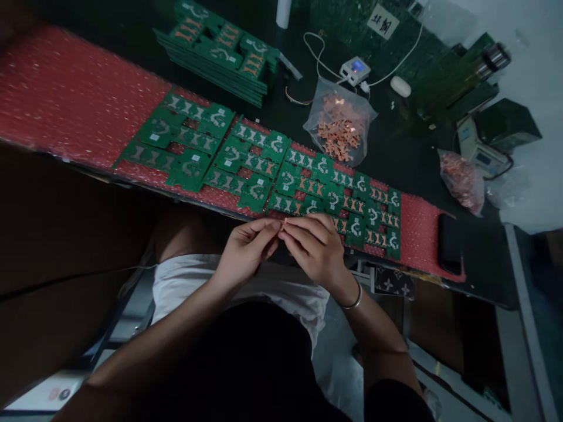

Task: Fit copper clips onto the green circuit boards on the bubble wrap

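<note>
My left hand (pixel 248 251) and my right hand (pixel 315 249) meet at the front edge of the table, fingertips pinched together. A sliver of a small copper piece (pixel 285 221) shows between them; most of it is hidden by the fingers. Just beyond lie green circuit boards (pixel 248 161) in a row. The boards at the right carry many copper pieces (pixel 353 204) on their pads, while the left board (pixel 180 140) shows bare silvery pads. A clear plastic bag (pixel 367 111) of loose copper pieces (pixel 341 132) lies open behind the row.
Pink bubble wrap (pixel 83 99) covers the table's front. Behind it stand a stack of green boards (pixel 215 53), a small white device with cables (pixel 355 70) and a metal-capped flask (pixel 495 58). A second bag of copper pieces (pixel 461 179) and a dark phone (pixel 450 243) lie at the right.
</note>
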`<control>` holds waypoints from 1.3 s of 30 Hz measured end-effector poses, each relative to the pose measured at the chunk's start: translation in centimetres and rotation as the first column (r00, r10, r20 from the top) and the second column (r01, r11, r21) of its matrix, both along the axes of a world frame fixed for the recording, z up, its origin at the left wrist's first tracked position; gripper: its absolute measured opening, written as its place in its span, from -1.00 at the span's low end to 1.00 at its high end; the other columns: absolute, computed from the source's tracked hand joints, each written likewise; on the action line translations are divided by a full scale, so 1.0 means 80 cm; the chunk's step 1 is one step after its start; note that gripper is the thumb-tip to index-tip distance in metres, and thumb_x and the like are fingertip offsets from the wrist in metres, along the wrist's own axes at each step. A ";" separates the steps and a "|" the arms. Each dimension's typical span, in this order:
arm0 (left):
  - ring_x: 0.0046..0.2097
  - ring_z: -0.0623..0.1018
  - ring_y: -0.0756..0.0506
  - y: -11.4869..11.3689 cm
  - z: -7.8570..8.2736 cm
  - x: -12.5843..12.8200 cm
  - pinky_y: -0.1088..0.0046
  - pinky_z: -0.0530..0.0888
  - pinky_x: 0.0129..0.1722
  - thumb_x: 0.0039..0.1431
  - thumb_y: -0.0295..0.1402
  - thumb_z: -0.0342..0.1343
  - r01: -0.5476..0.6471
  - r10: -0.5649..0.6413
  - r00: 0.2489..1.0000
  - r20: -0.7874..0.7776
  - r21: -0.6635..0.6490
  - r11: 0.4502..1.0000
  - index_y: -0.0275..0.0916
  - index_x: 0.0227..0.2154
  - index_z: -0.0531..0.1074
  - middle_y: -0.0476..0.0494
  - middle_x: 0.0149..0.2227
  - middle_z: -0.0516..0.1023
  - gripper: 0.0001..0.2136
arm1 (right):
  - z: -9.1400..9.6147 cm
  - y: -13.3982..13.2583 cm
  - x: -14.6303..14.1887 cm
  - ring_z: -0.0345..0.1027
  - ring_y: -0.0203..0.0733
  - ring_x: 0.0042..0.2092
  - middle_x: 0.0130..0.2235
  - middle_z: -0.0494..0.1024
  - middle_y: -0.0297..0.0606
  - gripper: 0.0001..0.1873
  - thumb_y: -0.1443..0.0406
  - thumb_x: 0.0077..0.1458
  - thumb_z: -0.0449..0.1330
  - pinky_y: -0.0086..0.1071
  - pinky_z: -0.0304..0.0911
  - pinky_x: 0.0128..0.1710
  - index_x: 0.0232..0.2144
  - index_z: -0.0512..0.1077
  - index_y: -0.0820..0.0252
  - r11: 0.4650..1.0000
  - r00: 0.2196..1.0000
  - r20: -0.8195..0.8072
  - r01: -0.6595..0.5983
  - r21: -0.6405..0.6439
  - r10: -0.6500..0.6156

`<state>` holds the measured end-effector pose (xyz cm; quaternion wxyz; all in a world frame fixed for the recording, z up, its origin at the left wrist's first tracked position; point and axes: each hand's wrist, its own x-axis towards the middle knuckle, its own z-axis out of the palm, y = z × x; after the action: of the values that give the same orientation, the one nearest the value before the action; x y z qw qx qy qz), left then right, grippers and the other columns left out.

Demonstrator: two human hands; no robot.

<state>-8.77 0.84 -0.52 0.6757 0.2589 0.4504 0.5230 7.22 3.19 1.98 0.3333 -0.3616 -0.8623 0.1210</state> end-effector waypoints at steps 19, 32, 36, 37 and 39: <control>-0.58 0.31 0.07 -0.001 0.012 -0.022 0.55 0.15 -0.63 0.13 -0.21 0.19 -0.080 0.083 0.996 0.042 -0.058 0.995 -0.31 -0.30 0.61 -0.11 -0.44 0.51 -0.75 | -0.023 0.045 -0.009 0.35 -0.07 -0.02 -0.07 0.59 -0.19 -0.76 0.38 0.28 0.09 -0.06 0.35 0.04 -0.13 0.55 0.11 0.996 0.988 0.133 0.082 -0.025 -0.078; -0.55 0.36 0.03 -0.001 0.017 -0.021 0.57 0.23 -0.64 0.18 -0.02 0.09 -0.064 0.072 0.996 0.058 -0.121 0.991 -0.20 -0.22 0.60 -0.08 -0.47 0.49 -0.63 | 0.012 0.006 -0.021 0.33 -0.16 -0.07 -0.12 0.47 -0.22 -0.82 0.27 0.27 0.17 -0.16 0.30 -0.04 -0.10 0.51 0.05 0.989 0.997 0.070 -0.022 -0.150 0.032; -0.53 0.39 0.04 -0.003 0.019 -0.019 0.60 0.28 -0.61 0.16 0.04 0.09 -0.051 0.057 0.998 0.031 -0.157 0.986 -0.21 -0.25 0.58 -0.09 -0.41 0.53 -0.59 | 0.013 0.001 -0.028 0.34 -0.15 -0.06 -0.14 0.49 -0.23 -0.85 0.23 0.26 0.20 -0.15 0.31 -0.02 -0.15 0.52 0.06 0.980 0.997 0.060 -0.032 -0.194 0.045; -0.53 0.38 0.05 -0.003 0.020 -0.018 0.61 0.28 -0.61 0.15 0.05 0.10 -0.049 0.055 0.998 0.034 -0.162 0.986 -0.22 -0.26 0.57 -0.09 -0.41 0.53 -0.58 | 0.012 0.001 -0.029 0.35 -0.16 -0.06 -0.15 0.49 -0.24 -0.88 0.23 0.26 0.19 -0.16 0.31 -0.01 -0.18 0.52 0.06 0.979 0.998 0.054 -0.032 -0.203 0.044; -0.53 0.39 0.06 -0.003 0.022 -0.017 0.62 0.29 -0.60 0.13 0.06 0.13 -0.048 0.059 0.997 0.055 -0.187 0.981 -0.24 -0.28 0.56 -0.08 -0.43 0.51 -0.58 | 0.010 0.002 -0.030 0.36 -0.17 -0.05 -0.16 0.48 -0.24 -0.91 0.27 0.27 0.18 -0.18 0.32 0.01 -0.23 0.50 0.08 0.973 0.998 0.019 -0.047 -0.227 0.052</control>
<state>-10.10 0.56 1.26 0.6959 0.1669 0.4833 0.5044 4.85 3.32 2.75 0.2762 -0.3770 -0.8557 0.2223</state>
